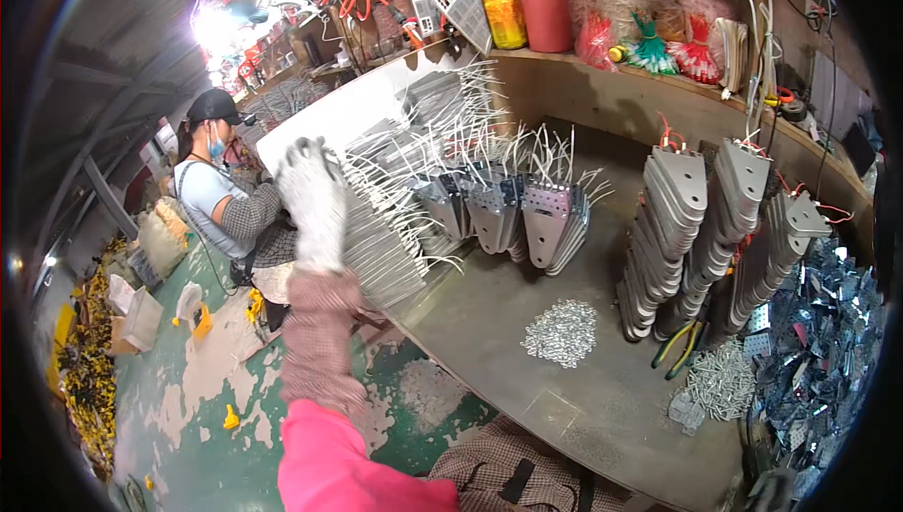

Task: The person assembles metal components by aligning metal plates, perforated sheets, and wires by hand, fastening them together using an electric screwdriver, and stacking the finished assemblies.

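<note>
Head view: the left hand (318, 202), in a pale glove, is raised at the left edge of a white sheet (324, 117), its fingers (303, 151) partly bent and blurred; I cannot tell whether they grip anything. The right hand is out of view, so its fingers cannot be told. Grey strips (381, 253) with white wires lie in rows just right of the glove, at the far left of the table (470, 324). Beside them stand wired bundles of tapered metal plates (546, 230). Further right are tall stacks of grey plates (666, 239), with a pile of small silver parts (561, 333), pliers (689, 352) and screws (722, 380) nearby. Across the floor at left, a co-worker (212, 206) wears a dark cap.
</note>
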Demonstrator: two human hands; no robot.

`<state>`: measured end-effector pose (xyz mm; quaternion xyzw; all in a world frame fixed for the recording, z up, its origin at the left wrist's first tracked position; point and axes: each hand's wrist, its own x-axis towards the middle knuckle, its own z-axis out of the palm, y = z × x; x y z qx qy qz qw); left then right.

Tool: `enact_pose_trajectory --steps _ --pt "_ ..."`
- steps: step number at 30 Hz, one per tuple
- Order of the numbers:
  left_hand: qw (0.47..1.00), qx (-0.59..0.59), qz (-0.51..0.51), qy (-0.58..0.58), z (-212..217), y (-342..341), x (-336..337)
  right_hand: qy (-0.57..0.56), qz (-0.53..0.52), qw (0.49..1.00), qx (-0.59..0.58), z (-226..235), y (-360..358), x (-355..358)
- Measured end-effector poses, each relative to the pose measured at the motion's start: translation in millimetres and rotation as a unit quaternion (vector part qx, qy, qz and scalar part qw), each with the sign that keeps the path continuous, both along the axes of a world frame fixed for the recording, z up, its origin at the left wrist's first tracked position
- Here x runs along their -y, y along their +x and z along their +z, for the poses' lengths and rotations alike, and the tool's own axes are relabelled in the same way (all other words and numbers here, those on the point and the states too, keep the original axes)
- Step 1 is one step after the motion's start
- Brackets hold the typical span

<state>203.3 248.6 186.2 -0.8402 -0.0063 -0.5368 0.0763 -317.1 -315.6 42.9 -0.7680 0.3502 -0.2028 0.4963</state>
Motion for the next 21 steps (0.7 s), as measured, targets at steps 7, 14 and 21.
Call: enact_pose_trajectory --steps 7,14,21 --pt "0.979 -0.205 0.003 -0.024 30.8 18.3 -38.9 -0.298 0.192 0.933 -0.059 -11.2 77.8 -53.3" --pt "0.789 -0.094 -0.489 -0.359 -32.0 -24.0 39.4 -0.347 0.175 0.916 -0.099 -36.5 76.0 -40.0" --pt "0.579 -0.557 -0.589 0.086 -169.5 -208.2 289.1 -0.334 0.041 0.941 -0.012 30.4 138.2 -78.4"
